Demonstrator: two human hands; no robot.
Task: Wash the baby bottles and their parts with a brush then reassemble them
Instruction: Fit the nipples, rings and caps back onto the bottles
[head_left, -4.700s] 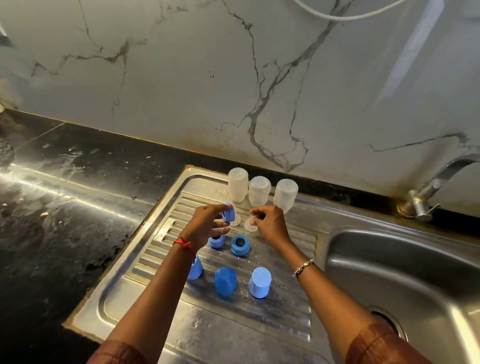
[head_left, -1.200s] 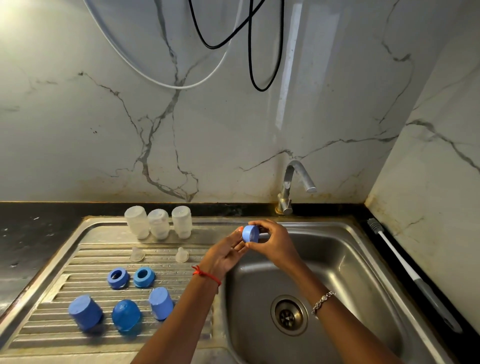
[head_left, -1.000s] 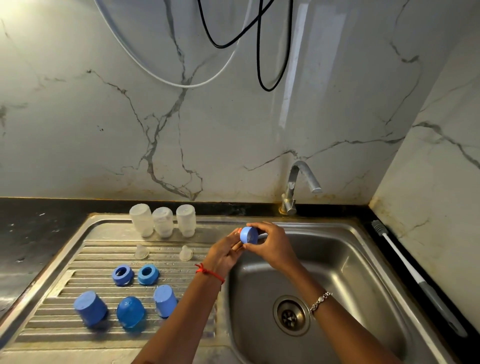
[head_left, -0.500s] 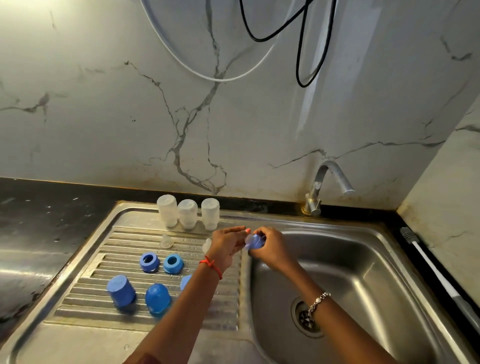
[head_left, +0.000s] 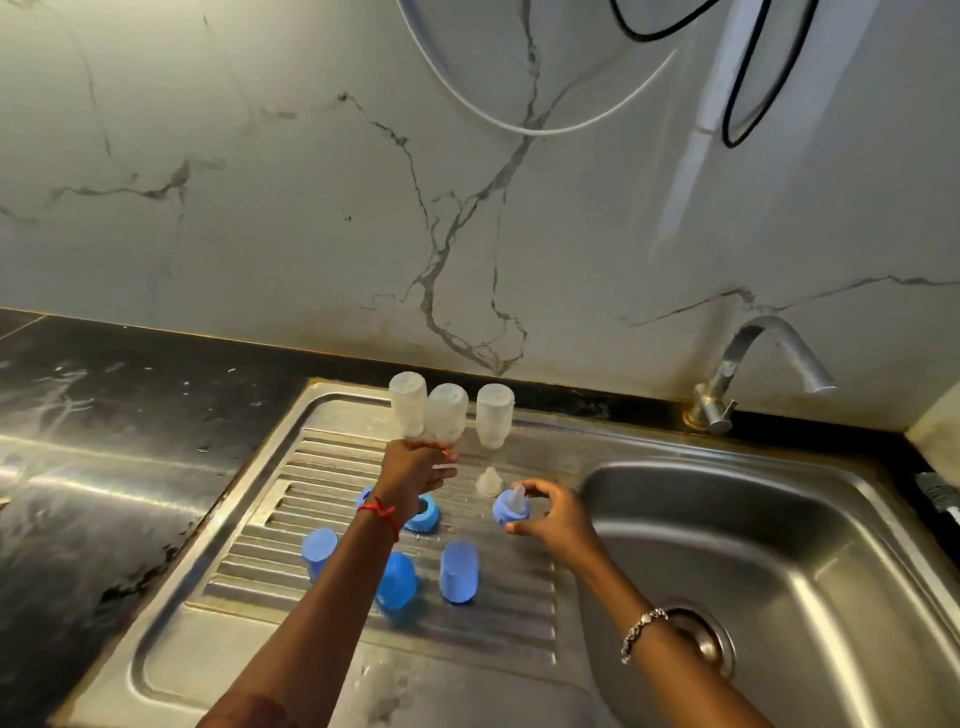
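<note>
- My right hand (head_left: 550, 514) pinched the nippled ring (head_left: 511, 508) over the drainboard (head_left: 519, 582).
- My left hand (head_left: 415, 475) curled at the middle bottle (head_left: 445, 413), upended there; the blur hid whether it gripped, I couldn't tell.

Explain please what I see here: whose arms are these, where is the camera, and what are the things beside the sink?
No machine here: a person's two bare arms, filmed by one camera worn on the head, looking down. The left hand grips an upturned clear bottle at its neck, beside two more. The right hand holds a blue ring with a nipple in it. On the drainboard lie three blue caps, two rings and one loose nipple. The sink is to the right.
</note>
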